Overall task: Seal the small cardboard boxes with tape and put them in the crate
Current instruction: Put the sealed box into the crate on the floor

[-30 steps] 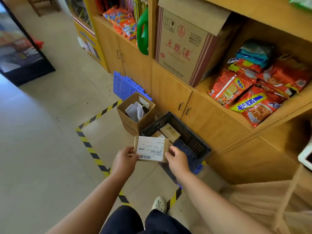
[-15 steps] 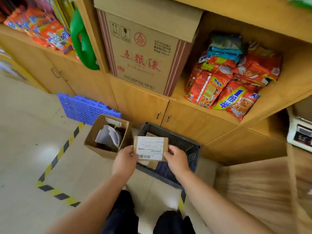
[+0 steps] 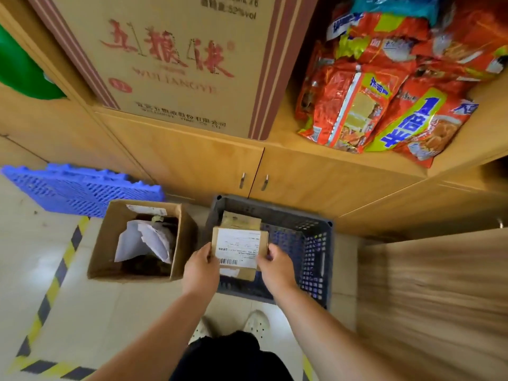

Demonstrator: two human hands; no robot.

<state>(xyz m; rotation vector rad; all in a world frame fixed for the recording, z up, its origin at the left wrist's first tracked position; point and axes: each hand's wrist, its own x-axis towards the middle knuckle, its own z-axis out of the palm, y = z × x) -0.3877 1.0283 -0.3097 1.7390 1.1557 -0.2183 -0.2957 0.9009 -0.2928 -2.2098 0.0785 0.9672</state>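
Holding a small cardboard box level between both hands, just above the near-left part of the dark blue plastic crate, label side up. Gripped at its left edge by the left hand, thumb laid across the top face, other fingers hidden underneath. Pinched at its right edge by the right hand in much the same way. Poised over two other small boxes already lying in the crate, one behind and one beneath, not visibly touching either. Covered over most of the top by a white shipping label with a barcode. Cannot tell from this angle whether tape runs along the seams.

Judging by the easy fingertip hold: probably light, and stiff enough to keep its shape under side pressure. Dry matt cardboard, so unlikely to slip. Smoother on the label, so better held by the bare edges. Contents unknown, so best lowered rather than dropped. Best taken by the two opposite sides, as now, leaving the underside free to settle flat on the boxes below.

Flanked just to the left of the crate by an open brown carton holding crumpled white paper, with a blue plastic pallet further left. Backed by wooden cabinet doors.
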